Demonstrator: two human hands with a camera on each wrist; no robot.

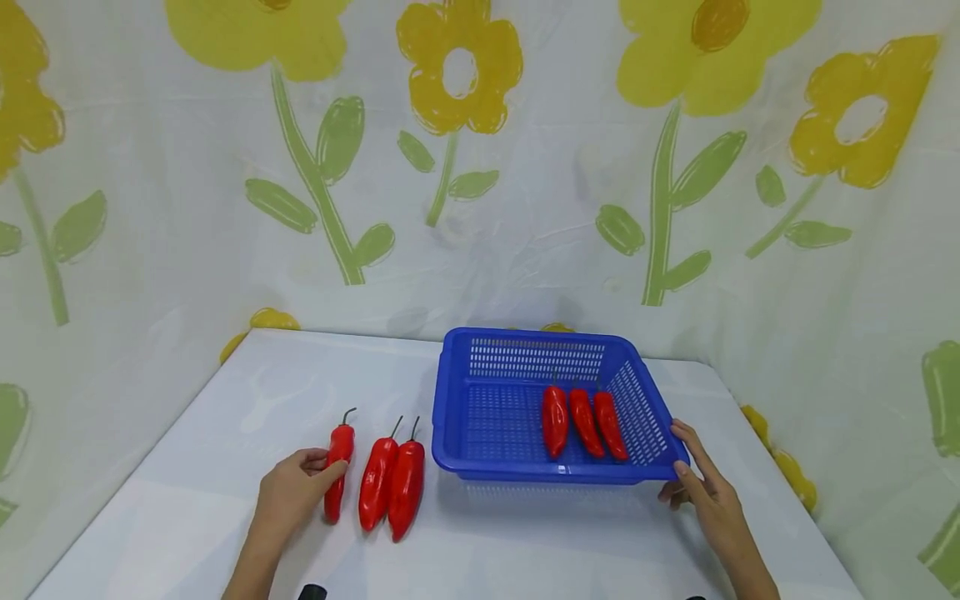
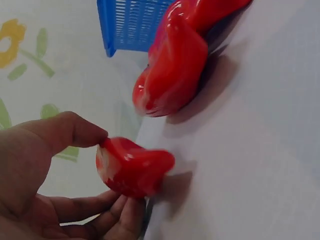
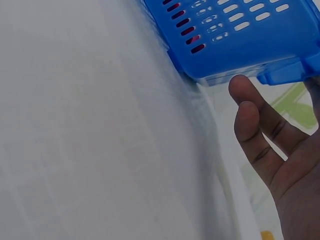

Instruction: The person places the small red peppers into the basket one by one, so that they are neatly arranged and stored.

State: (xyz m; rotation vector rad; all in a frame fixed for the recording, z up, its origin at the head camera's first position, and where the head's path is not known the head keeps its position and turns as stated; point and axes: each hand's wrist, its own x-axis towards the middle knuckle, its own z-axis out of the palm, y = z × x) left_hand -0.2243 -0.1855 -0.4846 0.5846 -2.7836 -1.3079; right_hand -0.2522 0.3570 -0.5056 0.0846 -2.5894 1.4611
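Note:
A red chili pepper [image 1: 340, 454] with a thin dark stem lies leftmost on the table. My left hand [image 1: 288, 492] pinches it between thumb and fingers; the left wrist view shows the pepper [image 2: 132, 167] from its lower tip. Just to its right are two more red peppers, one pepper [image 1: 377, 483] leaning against the other pepper [image 1: 407, 490]. My right hand [image 1: 708, 496] holds the near right corner of a blue plastic basket [image 1: 555, 477]. In the right wrist view, two loosely bent fingers [image 3: 247, 122] hang below the basket's rim, apart from its wall.
Inside the basket, three red peppers [image 1: 582, 423] lie side by side toward the right. Everything rests on a white-covered table [image 1: 525, 550]. A white curtain [image 1: 540, 250] with yellow flowers rises behind and along the sides.

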